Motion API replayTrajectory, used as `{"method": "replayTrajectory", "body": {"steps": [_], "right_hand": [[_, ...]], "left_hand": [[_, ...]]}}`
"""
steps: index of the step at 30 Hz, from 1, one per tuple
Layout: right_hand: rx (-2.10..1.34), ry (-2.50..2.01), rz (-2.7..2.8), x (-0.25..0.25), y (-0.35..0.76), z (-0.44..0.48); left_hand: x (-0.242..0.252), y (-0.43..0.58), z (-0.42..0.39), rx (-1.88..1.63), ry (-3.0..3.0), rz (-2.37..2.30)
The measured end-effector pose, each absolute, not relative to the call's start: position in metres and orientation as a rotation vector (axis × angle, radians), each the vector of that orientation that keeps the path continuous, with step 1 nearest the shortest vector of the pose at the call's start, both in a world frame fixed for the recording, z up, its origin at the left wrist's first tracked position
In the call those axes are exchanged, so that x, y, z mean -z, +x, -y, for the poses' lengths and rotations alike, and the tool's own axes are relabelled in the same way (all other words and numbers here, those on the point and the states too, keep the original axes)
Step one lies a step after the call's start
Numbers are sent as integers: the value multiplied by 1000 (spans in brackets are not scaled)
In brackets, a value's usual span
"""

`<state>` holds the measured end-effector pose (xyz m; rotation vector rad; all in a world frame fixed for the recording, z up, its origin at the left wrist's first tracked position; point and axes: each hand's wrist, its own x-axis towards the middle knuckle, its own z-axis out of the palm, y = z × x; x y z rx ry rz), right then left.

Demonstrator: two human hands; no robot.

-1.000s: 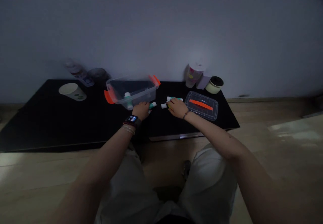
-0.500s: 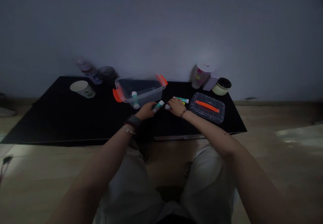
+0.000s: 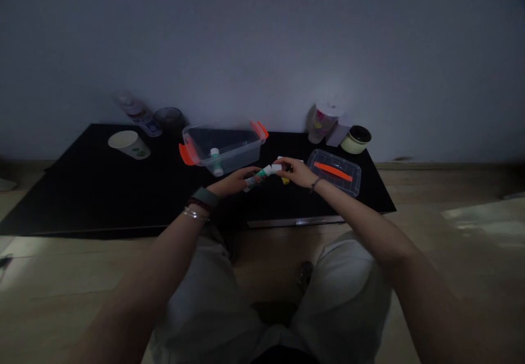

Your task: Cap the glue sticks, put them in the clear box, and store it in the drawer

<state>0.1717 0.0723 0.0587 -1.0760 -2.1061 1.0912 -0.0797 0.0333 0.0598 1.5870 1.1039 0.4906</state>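
As a seated person's left hand (image 3: 233,182) and right hand (image 3: 297,171) meet above a low black table (image 3: 102,200), a green-and-white tube (image 3: 260,177) is held across the gap between them. The left fingers (image 3: 251,176) curl closed around its body, while the right fingertips (image 3: 279,163) pinch its white end. The right hand partly hides a yellow item (image 3: 286,181) on the tabletop. Just beyond the tube sits a clear plastic box (image 3: 233,148) with orange handles, a white-capped tube (image 3: 216,162) standing inside. To the right lie a clear lid (image 3: 334,171) with an orange strip, then a plastic cup (image 3: 323,122) and a cream pot (image 3: 356,141) against the wall (image 3: 262,41). A paper cup (image 3: 129,144) lies on its side at far left.
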Motion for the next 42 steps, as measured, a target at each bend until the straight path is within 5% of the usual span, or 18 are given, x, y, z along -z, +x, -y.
{"method": "replayTrajectory", "body": {"steps": [28,42], "right_hand": [[-617,-1268,2346,-91,184,-38],[-589,-1694,2193,-93,167,-47]], "left_hand": [[-88,-24,-6,-534,1683,-815],[-86,-7,-2,-414,2330,-1529]]}}
